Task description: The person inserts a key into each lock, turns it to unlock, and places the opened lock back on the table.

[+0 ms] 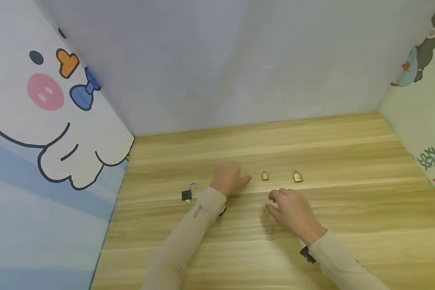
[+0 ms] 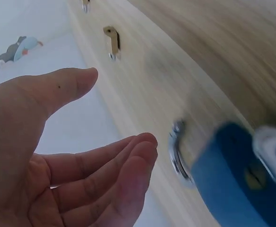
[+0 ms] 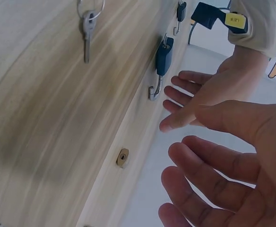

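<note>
My left hand (image 1: 227, 179) hovers with loosely bent fingers, holding nothing. Close by its fingertips in the left wrist view is a blue padlock (image 2: 223, 184) with its shackle swung open and a key (image 2: 272, 151) in it; in the head view the hand covers this lock. My right hand (image 1: 293, 211) is raised over the table, fingers spread and slightly bent, nothing between them. Below it lies a loose key on a ring (image 1: 270, 233). Ahead of the right hand stand a small brass padlock (image 1: 265, 176) and a larger brass padlock (image 1: 297, 177), both with shackles closed.
Left of the left hand lies a dark padlock (image 1: 186, 195), its shackle open and a key at its base. The wood-grain table (image 1: 330, 145) meets a plain back wall (image 1: 221, 72). Cartoon-printed panels (image 1: 83, 149) stand at the sides.
</note>
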{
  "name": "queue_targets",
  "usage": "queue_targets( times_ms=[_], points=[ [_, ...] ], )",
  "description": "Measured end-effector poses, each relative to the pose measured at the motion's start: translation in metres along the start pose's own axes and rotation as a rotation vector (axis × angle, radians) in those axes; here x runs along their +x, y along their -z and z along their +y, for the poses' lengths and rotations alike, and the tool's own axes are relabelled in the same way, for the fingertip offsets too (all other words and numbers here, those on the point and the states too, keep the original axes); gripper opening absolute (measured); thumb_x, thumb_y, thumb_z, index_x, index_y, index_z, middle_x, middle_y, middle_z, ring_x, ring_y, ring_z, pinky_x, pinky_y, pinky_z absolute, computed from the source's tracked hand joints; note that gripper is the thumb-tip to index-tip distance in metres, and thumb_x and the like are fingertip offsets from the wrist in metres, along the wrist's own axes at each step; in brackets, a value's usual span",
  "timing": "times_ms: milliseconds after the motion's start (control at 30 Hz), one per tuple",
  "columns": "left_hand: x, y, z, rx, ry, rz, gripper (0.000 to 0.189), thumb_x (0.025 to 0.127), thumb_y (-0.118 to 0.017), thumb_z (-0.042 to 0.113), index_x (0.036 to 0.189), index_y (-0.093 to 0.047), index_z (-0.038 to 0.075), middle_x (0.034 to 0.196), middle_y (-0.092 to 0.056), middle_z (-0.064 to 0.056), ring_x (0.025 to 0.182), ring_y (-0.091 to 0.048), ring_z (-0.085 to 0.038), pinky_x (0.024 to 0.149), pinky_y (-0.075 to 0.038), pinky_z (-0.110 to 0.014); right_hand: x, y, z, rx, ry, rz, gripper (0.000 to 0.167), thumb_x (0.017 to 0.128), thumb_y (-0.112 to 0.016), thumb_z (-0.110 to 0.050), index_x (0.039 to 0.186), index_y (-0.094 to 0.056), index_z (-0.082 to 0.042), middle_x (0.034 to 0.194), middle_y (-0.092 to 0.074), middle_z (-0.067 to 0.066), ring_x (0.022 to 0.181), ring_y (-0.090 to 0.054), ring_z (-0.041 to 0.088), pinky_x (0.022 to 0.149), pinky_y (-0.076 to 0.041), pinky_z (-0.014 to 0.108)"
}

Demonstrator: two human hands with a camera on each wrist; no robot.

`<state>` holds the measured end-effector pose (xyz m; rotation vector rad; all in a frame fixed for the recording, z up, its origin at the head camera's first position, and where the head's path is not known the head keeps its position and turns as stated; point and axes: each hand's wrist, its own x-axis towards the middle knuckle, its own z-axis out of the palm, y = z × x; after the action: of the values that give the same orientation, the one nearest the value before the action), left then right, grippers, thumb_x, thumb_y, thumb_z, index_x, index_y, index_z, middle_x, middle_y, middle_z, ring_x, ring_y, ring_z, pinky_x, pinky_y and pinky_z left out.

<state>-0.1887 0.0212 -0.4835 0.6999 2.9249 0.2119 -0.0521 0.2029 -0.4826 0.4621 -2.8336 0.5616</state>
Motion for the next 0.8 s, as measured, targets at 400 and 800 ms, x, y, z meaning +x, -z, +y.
queue_targets(
  times_ms=[400, 800],
  points=[
    [0.027, -0.013, 0.042, -0.066, -0.092, -0.011, 0.057, 0.093, -0.066, 0.048, 0.054, -0.039, 0.017, 0.045, -0.028, 0.008, 0.039, -0.025, -0.004, 0.038, -0.023, -0.02, -0.013, 0.005, 0.01, -0.008, -0.059, 0.0, 0.018, 0.083, -0.082, -0.018, 0.088, -0.07, -0.006, 0.078, -0.066, 0.002, 0.067, -0.06, 0.016, 0.06, -0.049, 0.032],
    [0.049, -0.023, 0.059, -0.063, -0.058, -0.054, 0.052, 0.092, -0.068, 0.042, 0.055, -0.043, 0.017, 0.045, -0.032, 0.008, 0.041, -0.031, -0.006, 0.04, -0.029, -0.021, -0.02, 0.01, 0.016, -0.005, -0.11, -0.006, 0.018, 0.084, -0.081, -0.019, 0.09, -0.07, -0.007, 0.08, -0.067, 0.002, 0.07, -0.061, 0.017, 0.065, -0.05, 0.035]
  ],
)
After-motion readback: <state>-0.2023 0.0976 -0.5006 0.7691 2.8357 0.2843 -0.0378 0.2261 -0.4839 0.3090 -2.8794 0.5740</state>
